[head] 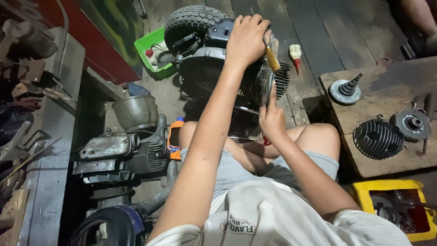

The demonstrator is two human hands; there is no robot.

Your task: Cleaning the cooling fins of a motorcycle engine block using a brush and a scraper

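Left hand grips the engine top, right hand just below clamps a screwdriver.

Head-worn view, looking steeply down, close over lap and floor

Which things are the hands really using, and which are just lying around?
In use:
left hand on the engine with the tyre
right hand with a metal tool
yellow-handled tool

Lying about:
finned cylinder and gear on the wooden board
green tray
yellow tray
orange bottle
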